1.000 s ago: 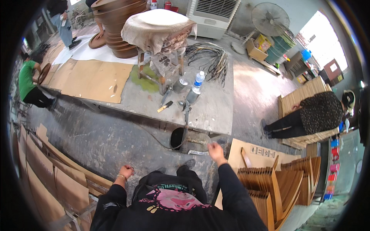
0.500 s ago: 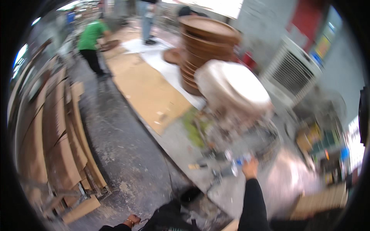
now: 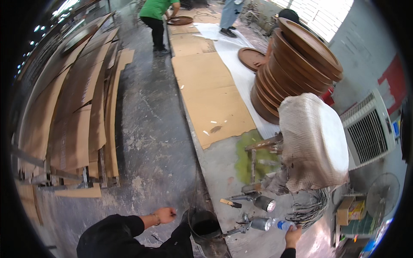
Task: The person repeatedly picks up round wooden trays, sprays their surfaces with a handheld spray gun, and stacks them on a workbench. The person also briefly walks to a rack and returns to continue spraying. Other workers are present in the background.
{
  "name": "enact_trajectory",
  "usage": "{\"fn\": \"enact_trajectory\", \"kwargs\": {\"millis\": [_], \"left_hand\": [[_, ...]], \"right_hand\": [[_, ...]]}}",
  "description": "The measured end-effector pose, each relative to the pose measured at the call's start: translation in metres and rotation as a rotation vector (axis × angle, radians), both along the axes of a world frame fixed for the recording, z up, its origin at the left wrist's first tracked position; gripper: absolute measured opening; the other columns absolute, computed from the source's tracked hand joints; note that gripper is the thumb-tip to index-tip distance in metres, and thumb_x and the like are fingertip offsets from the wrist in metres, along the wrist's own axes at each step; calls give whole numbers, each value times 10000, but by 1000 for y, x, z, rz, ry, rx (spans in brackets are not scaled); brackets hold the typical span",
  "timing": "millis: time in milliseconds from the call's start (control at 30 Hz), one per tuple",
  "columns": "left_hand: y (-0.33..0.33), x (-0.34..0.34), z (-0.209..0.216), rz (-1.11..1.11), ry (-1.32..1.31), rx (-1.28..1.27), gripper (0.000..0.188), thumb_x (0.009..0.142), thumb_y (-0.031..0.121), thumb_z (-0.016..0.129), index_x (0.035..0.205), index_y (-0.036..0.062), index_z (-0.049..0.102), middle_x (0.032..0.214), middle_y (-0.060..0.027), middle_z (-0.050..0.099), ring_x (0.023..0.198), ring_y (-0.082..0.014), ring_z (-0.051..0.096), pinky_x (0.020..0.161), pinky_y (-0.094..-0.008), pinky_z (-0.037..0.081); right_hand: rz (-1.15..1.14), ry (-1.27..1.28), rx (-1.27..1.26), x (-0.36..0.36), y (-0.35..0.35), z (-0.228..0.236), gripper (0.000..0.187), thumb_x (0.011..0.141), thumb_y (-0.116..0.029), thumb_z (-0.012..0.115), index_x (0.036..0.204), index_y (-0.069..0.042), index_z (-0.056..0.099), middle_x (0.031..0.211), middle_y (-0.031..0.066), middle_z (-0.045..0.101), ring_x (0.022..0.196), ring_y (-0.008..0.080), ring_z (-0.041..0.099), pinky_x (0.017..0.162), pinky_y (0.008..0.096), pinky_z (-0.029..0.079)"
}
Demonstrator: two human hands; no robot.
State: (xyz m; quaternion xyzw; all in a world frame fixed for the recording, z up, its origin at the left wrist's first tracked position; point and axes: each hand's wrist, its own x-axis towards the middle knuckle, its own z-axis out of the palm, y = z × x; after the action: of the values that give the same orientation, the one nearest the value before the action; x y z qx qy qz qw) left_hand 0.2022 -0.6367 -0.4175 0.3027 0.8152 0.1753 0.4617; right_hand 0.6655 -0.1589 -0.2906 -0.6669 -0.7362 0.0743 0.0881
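My right hand (image 3: 294, 236) is closed around a clear plastic bottle with a blue label (image 3: 283, 224), low at the right. Just left of the bottle lie two spray guns (image 3: 245, 222) with round metal cups, on the grey floor sheet. A small wooden-handled brush (image 3: 230, 203) lies beside them. My left hand (image 3: 164, 215) is in front of my body, with its fingers curled together. Whatever it may hold is too small to make out. Between my hands stands a dark bucket (image 3: 204, 224).
A cloth-wrapped stand (image 3: 307, 142) rises ahead, before a tall stack of brown round trays (image 3: 292, 64). Cardboard sheets (image 3: 211, 99) cover the floor strip. Curved brown boards (image 3: 73, 112) lean at left. Black hoses (image 3: 310, 208) lie coiled at right. A person in green (image 3: 157, 17) bends over a tray.
My view has swung left, so the scene sits farther right and looks sharper. My left hand has come up and forward. The bottle is in my right hand in both frames.
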Motion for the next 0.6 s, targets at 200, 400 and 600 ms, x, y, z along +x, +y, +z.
{"fn": "enact_trajectory", "kwargs": {"millis": [200,400,600], "left_hand": [[123,70,101,-195,-343,573,278,964,206,713,1184,47,651,1059,-138,706,946,-256,716,840,-391,574],[177,143,216,-277,-224,1314,549,825,269,839,1252,82,549,1058,-163,704,955,-359,706,793,-448,558],[154,143,255,-545,-553,940,567,780,277,863,1208,88,543,981,-179,705,920,-418,700,761,-474,549]], "right_hand": [[464,-129,-136,-14,-90,175,286,920,-213,773,1146,-44,721,804,115,662,686,241,590,657,378,497],[670,192,-486,-81,-173,277,217,905,-145,757,1089,-43,702,799,100,647,724,179,592,645,359,499],[780,498,-438,-133,-208,264,133,929,-124,747,976,-17,685,766,131,663,661,211,616,569,371,483]]}}
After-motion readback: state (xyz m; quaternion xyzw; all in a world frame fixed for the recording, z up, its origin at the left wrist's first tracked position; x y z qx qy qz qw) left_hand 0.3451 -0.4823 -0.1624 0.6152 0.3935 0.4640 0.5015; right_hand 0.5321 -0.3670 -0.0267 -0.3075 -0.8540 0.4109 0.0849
